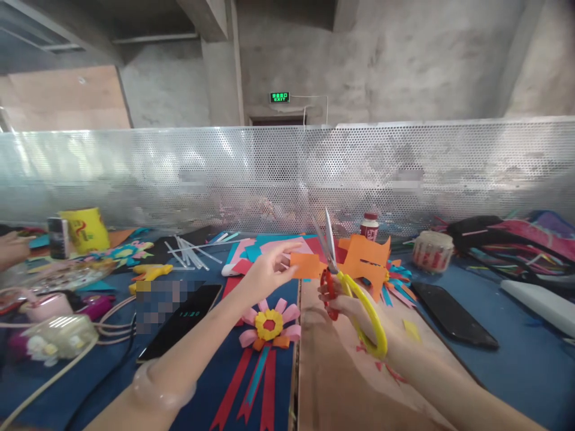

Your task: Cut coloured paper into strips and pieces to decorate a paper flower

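Left hand [272, 267]: fingers pinch orange paper [305, 266]
Right hand [357, 310]: fingers grip scissors [348, 284], blades parted
Flower [278, 328]: lying on the worktop [213, 377]

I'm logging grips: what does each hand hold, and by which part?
Left hand: orange paper, by its left edge. Right hand: scissors, by the handles.

left hand [271, 267]: pinching | right hand [350, 307]: curled | forearms [221, 323]: extended forward
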Motion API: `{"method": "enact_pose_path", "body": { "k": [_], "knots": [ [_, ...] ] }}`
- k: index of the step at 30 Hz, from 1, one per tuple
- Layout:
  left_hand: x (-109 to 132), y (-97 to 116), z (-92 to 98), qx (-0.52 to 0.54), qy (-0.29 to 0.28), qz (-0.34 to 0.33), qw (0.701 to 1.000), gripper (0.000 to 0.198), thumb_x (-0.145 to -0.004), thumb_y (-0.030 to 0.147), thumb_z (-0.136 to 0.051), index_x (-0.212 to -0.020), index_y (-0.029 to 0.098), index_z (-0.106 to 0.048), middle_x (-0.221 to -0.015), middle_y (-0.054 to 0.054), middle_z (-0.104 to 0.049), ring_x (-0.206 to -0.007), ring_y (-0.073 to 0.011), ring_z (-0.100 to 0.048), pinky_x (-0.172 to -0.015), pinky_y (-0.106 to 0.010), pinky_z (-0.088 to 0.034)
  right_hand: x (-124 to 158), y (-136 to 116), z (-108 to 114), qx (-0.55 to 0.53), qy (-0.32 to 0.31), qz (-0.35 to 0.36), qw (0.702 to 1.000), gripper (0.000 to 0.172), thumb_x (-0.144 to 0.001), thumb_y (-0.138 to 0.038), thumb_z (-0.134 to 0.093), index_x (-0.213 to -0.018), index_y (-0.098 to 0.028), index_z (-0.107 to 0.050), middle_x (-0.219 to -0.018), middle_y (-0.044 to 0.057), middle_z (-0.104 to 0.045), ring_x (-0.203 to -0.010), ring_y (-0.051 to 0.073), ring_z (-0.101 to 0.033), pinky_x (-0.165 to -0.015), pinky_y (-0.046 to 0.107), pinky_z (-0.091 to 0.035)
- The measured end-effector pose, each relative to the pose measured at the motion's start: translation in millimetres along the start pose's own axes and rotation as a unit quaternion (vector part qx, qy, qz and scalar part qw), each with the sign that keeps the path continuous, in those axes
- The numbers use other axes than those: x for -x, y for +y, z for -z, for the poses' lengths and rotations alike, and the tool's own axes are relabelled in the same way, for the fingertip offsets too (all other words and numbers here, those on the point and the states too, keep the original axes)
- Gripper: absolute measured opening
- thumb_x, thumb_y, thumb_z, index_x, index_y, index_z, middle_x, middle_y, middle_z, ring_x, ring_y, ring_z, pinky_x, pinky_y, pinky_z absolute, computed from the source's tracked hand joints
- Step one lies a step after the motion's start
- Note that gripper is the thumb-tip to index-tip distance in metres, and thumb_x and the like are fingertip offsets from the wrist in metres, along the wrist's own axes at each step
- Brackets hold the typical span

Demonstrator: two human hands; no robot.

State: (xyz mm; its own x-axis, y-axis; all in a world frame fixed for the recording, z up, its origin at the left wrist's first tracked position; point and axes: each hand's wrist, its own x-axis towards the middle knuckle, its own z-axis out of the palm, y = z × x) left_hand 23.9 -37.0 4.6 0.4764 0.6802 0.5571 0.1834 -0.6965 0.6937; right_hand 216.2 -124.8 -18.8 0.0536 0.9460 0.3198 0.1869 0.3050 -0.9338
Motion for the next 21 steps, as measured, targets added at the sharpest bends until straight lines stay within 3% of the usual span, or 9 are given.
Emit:
{"method": "enact_pose_path", "body": {
  "k": [5,12,21],
  "knots": [
    [3,10,-9.4,-0.06,0.012,-0.012,0.998,0.017,-0.078,0.018,-0.052,-0.086,0.02,-0.066,-0.091,-0.004,-0.066,-0.075,-0.015,-0.06,-0.068,-0.029,-0.049,-2,6,-10,-0.041,0.03,-0.032,0.998,0.011,-0.066,-0.029,-0.058,-0.071,-0.02,-0.053,-0.069,0.0,-0.055,-0.074,0.018,-0.054,-0.067,0.029,-0.042],
    [0,9,-8.9,0.043,0.086,0.01,0.995,0.017,-0.074,0.024,-0.061,-0.089,0.019,-0.062,-0.097,-0.006,-0.065,-0.085,-0.0171,-0.063,-0.07,-0.028,-0.052,3,3,-10,-0.006,0.064,-0.056,0.996,0.01,-0.073,-0.03,-0.052,-0.07,-0.021,-0.049,-0.06,-0.004,-0.047,-0.057,0.013,-0.046,-0.056,0.027,-0.037],
    [-20,44,-12.9,0.053,0.147,0.002,0.988,0.018,-0.075,0.02,-0.059,-0.091,0.019,-0.065,-0.08,-0.003,-0.068,-0.066,-0.013,-0.061,-0.053,-0.023,-0.046,10,2,-20,-0.035,0.034,-0.028,0.998,0.015,-0.069,-0.03,-0.054,-0.078,-0.022,-0.046,-0.069,-0.002,-0.05,-0.063,0.015,-0.05,-0.059,0.028,-0.042]
  ]
}}
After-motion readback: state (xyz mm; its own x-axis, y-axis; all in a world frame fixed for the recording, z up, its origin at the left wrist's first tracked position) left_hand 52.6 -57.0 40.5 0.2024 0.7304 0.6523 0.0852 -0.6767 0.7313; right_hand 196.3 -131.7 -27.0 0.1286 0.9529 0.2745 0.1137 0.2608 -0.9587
